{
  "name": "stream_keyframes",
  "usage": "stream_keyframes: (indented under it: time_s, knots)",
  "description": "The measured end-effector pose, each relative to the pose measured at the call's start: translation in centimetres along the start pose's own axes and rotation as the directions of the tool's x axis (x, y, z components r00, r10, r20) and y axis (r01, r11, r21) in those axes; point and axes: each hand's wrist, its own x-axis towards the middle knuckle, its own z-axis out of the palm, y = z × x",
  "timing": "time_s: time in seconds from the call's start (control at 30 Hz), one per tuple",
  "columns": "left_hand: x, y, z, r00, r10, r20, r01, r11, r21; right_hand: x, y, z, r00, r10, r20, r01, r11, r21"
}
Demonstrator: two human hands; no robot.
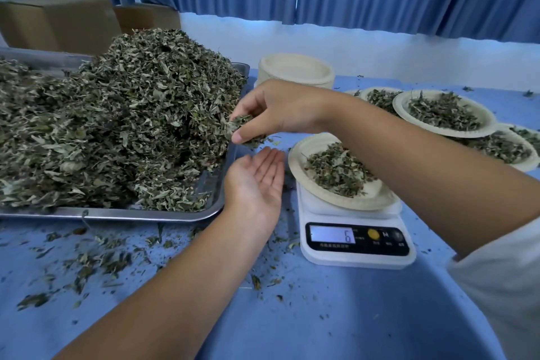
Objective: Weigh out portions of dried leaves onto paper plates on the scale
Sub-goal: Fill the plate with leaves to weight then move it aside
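Currently a small tuft of dried leaves (242,123) is pinched between the curled fingers and thumb of the right hand (274,109), at the right flank of the leaf heap (117,114). The heap is piled on a metal tray (214,184) toward the left edge of the tabletop (336,316), and the tray's left part is cut off by the frame. Just beneath, the left hand (254,181) is held palm up, fingers straight and together, with nothing in it. Beside the tray's right edge a white scale (358,242) is set, its display showing 6; the labels under its buttons are too blurred to be read. A paper plate (301,161) carrying leaves is rested on it, its right rim hidden by the right forearm. Toward the far right corner, filled plates (401,107) are overlapped, the outermost cut off. A stack of empty plates (295,70) is partly covered by the right hand. Loose crumbs (96,260) are scattered near the left edge.
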Motion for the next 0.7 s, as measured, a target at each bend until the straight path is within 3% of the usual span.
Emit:
stream_keyframes:
  time_s: [0.27, 0.7]
  knots:
    - [-0.1, -0.2, 0.1, 0.999, 0.034, 0.019, -0.032, 0.997, -0.066, -2.8, 1.8, -0.4, 0.994, 0.066, -0.084, -0.065, 0.998, 0.018]
    - [-0.3, -0.7, -0.5, 0.995, 0.027, 0.100, -0.031, 0.999, 0.037, -8.4, 4.6, -3.5, 0.946, 0.182, -0.269, -0.220, 0.968, -0.121]
